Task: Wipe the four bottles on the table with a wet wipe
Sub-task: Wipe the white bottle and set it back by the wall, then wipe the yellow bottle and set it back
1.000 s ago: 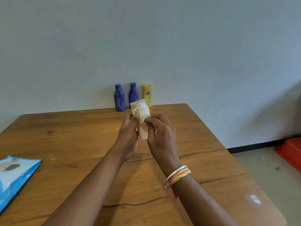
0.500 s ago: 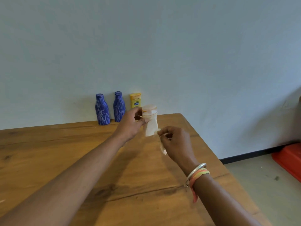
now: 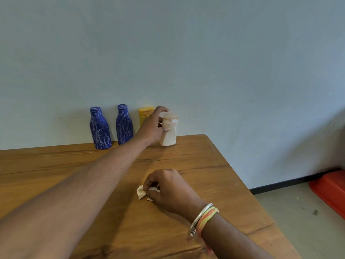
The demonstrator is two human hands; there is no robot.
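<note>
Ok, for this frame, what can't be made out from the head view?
- Yellow bottle: lower body and label hidden behind the left hand.
- White bottle: whether the hand is still gripping it or letting go is unclear; its left side is covered by fingers.
- Wet wipe: mostly bunched under the right hand.
- Blue bottles: markings too small to read.
- Red object: cut by the right edge.

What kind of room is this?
Probably a plain room in a home or workshop; it's hard to say. There is a wooden table pushed against a bare pale wall, a grey floor, and an orange plastic thing lying on it.
</note>
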